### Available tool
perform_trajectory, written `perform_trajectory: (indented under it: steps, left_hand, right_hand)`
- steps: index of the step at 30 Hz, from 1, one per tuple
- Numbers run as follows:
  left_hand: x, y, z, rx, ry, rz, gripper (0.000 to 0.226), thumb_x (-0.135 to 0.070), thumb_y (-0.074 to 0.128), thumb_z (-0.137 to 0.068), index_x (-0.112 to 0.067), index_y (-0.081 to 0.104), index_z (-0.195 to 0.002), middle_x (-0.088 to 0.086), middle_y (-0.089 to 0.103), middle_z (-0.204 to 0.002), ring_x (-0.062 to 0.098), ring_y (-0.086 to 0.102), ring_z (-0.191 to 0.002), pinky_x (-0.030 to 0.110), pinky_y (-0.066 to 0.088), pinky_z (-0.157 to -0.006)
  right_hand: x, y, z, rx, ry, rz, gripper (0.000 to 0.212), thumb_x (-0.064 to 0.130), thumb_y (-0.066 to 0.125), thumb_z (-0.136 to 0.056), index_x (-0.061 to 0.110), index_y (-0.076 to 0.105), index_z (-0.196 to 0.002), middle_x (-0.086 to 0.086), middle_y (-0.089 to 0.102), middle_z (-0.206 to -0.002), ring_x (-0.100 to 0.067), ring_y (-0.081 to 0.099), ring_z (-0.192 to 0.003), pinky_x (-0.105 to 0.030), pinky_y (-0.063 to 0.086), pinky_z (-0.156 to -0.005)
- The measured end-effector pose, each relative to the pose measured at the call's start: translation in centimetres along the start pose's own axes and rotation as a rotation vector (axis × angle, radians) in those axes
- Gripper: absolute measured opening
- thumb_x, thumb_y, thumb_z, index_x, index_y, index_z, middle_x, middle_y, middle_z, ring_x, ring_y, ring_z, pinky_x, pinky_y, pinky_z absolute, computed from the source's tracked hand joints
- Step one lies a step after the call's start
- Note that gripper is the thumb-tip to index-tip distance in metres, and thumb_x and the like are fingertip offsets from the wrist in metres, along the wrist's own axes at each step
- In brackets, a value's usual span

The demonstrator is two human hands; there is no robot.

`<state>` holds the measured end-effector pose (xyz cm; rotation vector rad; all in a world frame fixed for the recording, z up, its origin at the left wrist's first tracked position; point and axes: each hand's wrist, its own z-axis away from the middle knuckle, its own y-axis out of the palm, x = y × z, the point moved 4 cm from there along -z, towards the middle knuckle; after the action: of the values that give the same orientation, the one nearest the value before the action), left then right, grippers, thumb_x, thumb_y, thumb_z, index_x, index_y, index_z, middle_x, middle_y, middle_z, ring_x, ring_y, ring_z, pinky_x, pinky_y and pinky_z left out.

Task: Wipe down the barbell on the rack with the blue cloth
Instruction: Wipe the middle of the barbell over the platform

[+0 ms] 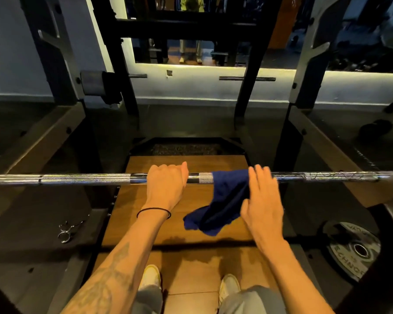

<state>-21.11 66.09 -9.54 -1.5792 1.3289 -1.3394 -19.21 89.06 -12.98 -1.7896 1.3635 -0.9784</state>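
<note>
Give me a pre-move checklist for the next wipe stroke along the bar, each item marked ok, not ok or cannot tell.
1. Blue cloth draped over the barbell: ok.
2. Right hand gripping the cloth: not ok; its fingers are straight, laid against the cloth.
3. Left hand steadying the bar: ok, curled over it beside the cloth.
4. Bar seated on the rack: cannot tell; the supports are out of view.
5. Bar to the right of the cloth free of obstructions: ok.
6. Cloth damp or clean: cannot tell.

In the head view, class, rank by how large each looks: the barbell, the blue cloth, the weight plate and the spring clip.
1. Barbell, spanning the frame.
2. Weight plate and blue cloth: look alike; plate partly hidden, so unranked.
3. Spring clip, smallest.
</note>
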Motion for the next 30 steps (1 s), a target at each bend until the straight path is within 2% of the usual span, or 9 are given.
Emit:
perform_trajectory:
  steps: [4, 9, 13, 18, 21, 23, 26, 28, 30]
  left_hand:
    - [-0.2, 0.0, 0.0, -0.002, -0.012, -0.026, 0.047, -0.027, 0.050, -0.101, -0.016, 0.034, -0.144, 0.001, 0.061, -0.091, 0.021, 0.060, -0.079, 0.033, 0.041, -0.067]
    - [-0.3, -0.5, 0.1, 0.020, -0.033, -0.014, 0.025, -0.030, 0.053, -0.099, -0.019, 0.047, -0.121, -0.001, 0.056, -0.083, 0.020, 0.058, -0.074, 0.033, 0.043, -0.068]
    - [0.1, -0.8, 0.1, 0.006, -0.015, 0.000, 0.027, -0.024, 0.032, -0.104, -0.020, 0.049, -0.124, -0.002, 0.063, -0.091, 0.023, 0.062, -0.083, 0.036, 0.034, -0.067]
    - [-0.1, -0.6, 0.2, -0.001, -0.016, 0.003, 0.041, -0.025, 0.045, -0.102, -0.016, 0.038, -0.140, 0.000, 0.062, -0.096, 0.022, 0.060, -0.083, 0.035, 0.032, -0.066]
    - [-0.3, -0.7, 0.3, 0.001, -0.041, 0.008, 0.039, -0.027, 0.049, -0.101, -0.014, 0.040, -0.137, 0.001, 0.057, -0.086, 0.021, 0.055, -0.075, 0.033, 0.034, -0.066]
    - [-0.5, -0.8, 0.4, 0.005, -0.037, -0.001, 0.030, -0.028, 0.050, -0.101, -0.015, 0.046, -0.127, -0.001, 0.049, -0.078, 0.019, 0.049, -0.068, 0.032, 0.038, -0.065]
    - [-0.2, -1.0, 0.3, -0.013, -0.060, 0.006, 0.029, -0.028, 0.031, -0.106, -0.018, 0.058, -0.104, -0.003, 0.055, -0.072, 0.018, 0.056, -0.065, 0.035, 0.045, -0.065]
    - [0.0, -0.8, 0.2, -0.011, -0.033, -0.015, 0.040, -0.025, 0.021, -0.105, -0.019, 0.060, -0.107, -0.002, 0.060, -0.075, 0.022, 0.061, -0.069, 0.036, 0.039, -0.062]
    - [0.0, -0.6, 0.2, -0.012, -0.007, -0.023, 0.030, -0.025, 0.031, -0.104, -0.018, 0.055, -0.121, -0.001, 0.063, -0.084, 0.023, 0.062, -0.075, 0.035, 0.033, -0.061]
  right_hand:
    - [2.1, 0.1, 0.0, -0.005, 0.170, -0.069, 0.088, -0.004, 0.067, -0.063, 0.000, 0.043, -0.147, -0.022, 0.036, -0.157, -0.041, 0.024, -0.149, -0.054, 0.021, -0.121]
    - [11.8, 1.8, 0.9, 0.010, -0.118, -0.083, 0.097, 0.008, 0.080, -0.064, 0.012, 0.038, -0.152, -0.017, 0.038, -0.157, -0.037, 0.029, -0.148, -0.048, 0.025, -0.119]
    - [7.8, 0.8, 0.7, 0.102, -0.278, 0.005, 0.094, 0.010, 0.075, -0.070, 0.013, 0.034, -0.154, -0.015, 0.037, -0.158, -0.033, 0.030, -0.148, -0.047, 0.024, -0.121]
    - [0.5, -0.4, 0.8, 0.029, 0.005, 0.000, 0.088, -0.005, 0.069, -0.067, 0.005, 0.041, -0.150, -0.016, 0.038, -0.157, -0.034, 0.029, -0.148, -0.052, 0.024, -0.121]
    - [4.6, -0.2, 0.1, 0.016, 0.155, -0.090, 0.087, -0.004, 0.069, -0.066, 0.002, 0.043, -0.148, -0.019, 0.037, -0.157, -0.037, 0.024, -0.150, -0.053, 0.020, -0.122]
    - [9.0, 0.2, -0.2, 0.061, 0.038, -0.076, 0.082, 0.006, 0.069, -0.075, 0.008, 0.039, -0.152, -0.016, 0.033, -0.160, -0.035, 0.018, -0.152, -0.051, 0.013, -0.124]
    - [11.9, 0.6, -0.7, 0.051, -0.164, -0.089, 0.072, 0.011, 0.073, -0.072, 0.009, 0.053, -0.141, -0.012, 0.053, -0.145, -0.033, 0.040, -0.143, -0.047, 0.024, -0.121]
    - [10.1, 0.0, -1.3, 0.095, -0.233, -0.069, 0.065, 0.010, 0.071, -0.071, 0.008, 0.057, -0.135, -0.012, 0.060, -0.134, -0.035, 0.050, -0.133, -0.050, 0.035, -0.115]
    - [6.1, -0.5, -1.6, 0.094, -0.201, -0.042, 0.059, 0.005, 0.062, -0.070, 0.006, 0.058, -0.129, -0.013, 0.061, -0.125, -0.037, 0.054, -0.124, -0.052, 0.038, -0.111]
